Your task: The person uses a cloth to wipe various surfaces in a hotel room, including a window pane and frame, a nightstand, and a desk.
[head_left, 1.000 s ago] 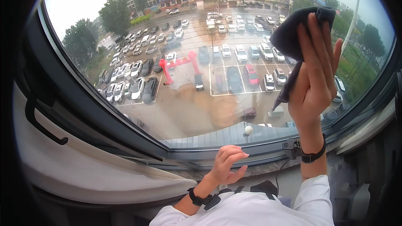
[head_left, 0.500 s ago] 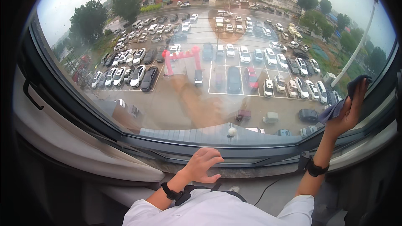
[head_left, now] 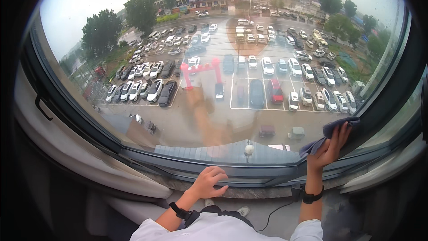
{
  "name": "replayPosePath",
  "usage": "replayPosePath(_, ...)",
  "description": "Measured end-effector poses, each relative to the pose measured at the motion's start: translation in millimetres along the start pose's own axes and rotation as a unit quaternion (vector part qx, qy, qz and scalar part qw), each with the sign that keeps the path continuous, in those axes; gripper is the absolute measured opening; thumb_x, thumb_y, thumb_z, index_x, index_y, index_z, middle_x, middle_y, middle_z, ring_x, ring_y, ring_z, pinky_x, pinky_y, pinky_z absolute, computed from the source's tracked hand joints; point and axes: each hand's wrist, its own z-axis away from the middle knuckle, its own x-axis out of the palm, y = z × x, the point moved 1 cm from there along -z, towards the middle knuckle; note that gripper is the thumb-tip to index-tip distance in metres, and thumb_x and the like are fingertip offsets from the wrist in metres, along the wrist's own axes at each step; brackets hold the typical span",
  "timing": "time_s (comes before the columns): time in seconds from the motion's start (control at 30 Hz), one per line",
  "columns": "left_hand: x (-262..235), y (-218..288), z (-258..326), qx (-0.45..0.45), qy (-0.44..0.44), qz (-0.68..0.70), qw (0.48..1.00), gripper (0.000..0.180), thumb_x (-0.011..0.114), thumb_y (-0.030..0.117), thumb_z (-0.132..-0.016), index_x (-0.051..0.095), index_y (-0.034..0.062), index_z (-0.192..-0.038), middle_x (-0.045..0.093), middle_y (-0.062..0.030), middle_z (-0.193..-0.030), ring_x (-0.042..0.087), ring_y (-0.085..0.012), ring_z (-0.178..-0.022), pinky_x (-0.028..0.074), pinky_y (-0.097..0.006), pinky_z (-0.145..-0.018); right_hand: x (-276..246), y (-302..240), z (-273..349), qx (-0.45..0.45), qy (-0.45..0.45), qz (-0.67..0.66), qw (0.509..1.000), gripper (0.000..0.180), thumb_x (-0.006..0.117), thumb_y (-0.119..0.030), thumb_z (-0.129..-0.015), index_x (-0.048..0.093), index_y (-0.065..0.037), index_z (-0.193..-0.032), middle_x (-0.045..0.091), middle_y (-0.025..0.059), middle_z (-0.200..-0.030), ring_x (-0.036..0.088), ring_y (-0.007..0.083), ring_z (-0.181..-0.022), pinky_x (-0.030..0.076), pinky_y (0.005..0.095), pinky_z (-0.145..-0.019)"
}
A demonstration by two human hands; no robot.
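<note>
My right hand (head_left: 328, 151) presses a grey-blue cloth (head_left: 339, 125) against the lower right of the window (head_left: 183, 127), close to the dark upright frame bar. Its fingers point up and lie over the cloth, which sticks out on both sides of them. Lower down and left of the middle, my left hand (head_left: 208, 183) hovers by the sill, empty, with fingers loosely curved and thumb apart. A dark band is round each wrist. Faint reflections of an arm and a pink shape show in the glass.
The dark window frame (head_left: 236, 170) curves along the lower side, with a stone sill (head_left: 263, 192) below it. A handle (head_left: 43, 108) juts out at the left. Pale curtains (head_left: 89, 160) hang at both sides. A cable (head_left: 273, 217) runs down near my right arm. Outside lies a car park.
My right hand has moved left and down with the cloth, from the far right of the pane. My left hand has shifted slightly left and down. The view has turned a little to the right.
</note>
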Motion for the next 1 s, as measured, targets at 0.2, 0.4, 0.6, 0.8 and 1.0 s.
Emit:
replayPosePath(0.2,-16,-13,5,-0.016,0.034,0.012,0.999,0.024,0.074,0.018,-0.075,0.066,0.0086,-0.095,0.064,-0.0075,-0.1,0.059,-0.0287,-0.099,0.047,-0.039,-0.089,39,-80,67,0.068,-0.037,-0.079,0.994,0.04,0.039,-0.014,-0.102,0.049,0.013,-0.13,0.033,0.0301,-0.15,0.022,0.0515,-0.142,0.016,0.0608,-0.114)
replayPosePath(0.4,-48,-35,44,-0.039,0.073,-0.01,0.997,0.021,0.072,0.014,-0.077,0.065,0.0064,-0.095,0.064,-0.0083,-0.095,0.06,-0.0292,-0.095,0.048,-0.038,-0.084,96,-237,93,-0.059,-0.091,-0.128,0.986,0.033,0.055,-0.011,-0.087,0.072,-0.012,-0.115,0.057,0.0146,-0.134,0.034,0.034,-0.14,0.014,0.0518,-0.118)
replayPosePath(0.6,-101,-46,82,-0.121,0.182,-0.017,0.976,0.026,0.072,0.015,-0.078,0.064,0.0037,-0.101,0.063,-0.0115,-0.096,0.058,-0.0324,-0.095,0.047,-0.041,-0.084,134,-360,74,-0.114,-0.114,-0.172,0.972,0.04,0.054,-0.014,-0.083,0.07,-0.017,-0.12,0.061,-0.0009,-0.133,0.038,0.0196,-0.138,0.013,0.0423,-0.119)
replayPosePath(0.8,-132,-72,122,-0.197,0.276,-0.05,0.939,0.029,0.069,0.012,-0.079,0.061,0.0019,-0.104,0.062,-0.0139,-0.095,0.056,-0.0354,-0.091,0.046,-0.043,-0.081,163,-458,38,-0.201,-0.16,-0.232,0.938,0.045,0.054,-0.012,-0.085,0.062,-0.014,-0.13,0.058,-0.0014,-0.136,0.044,0.0127,-0.134,0.019,0.0419,-0.117)
replayPosePath(1.0,-136,-85,152,-0.253,0.296,0.005,0.921,0.027,0.068,0.011,-0.079,0.06,0.003,-0.104,0.061,-0.0125,-0.092,0.055,-0.0338,-0.09,0.046,-0.043,-0.082,182,-475,51,-0.304,-0.177,-0.271,0.896,0.031,0.056,-0.017,-0.082,0.071,-0.01,-0.109,0.058,0.0008,-0.137,0.046,0.0119,-0.133,0.026,0.0355,-0.118)
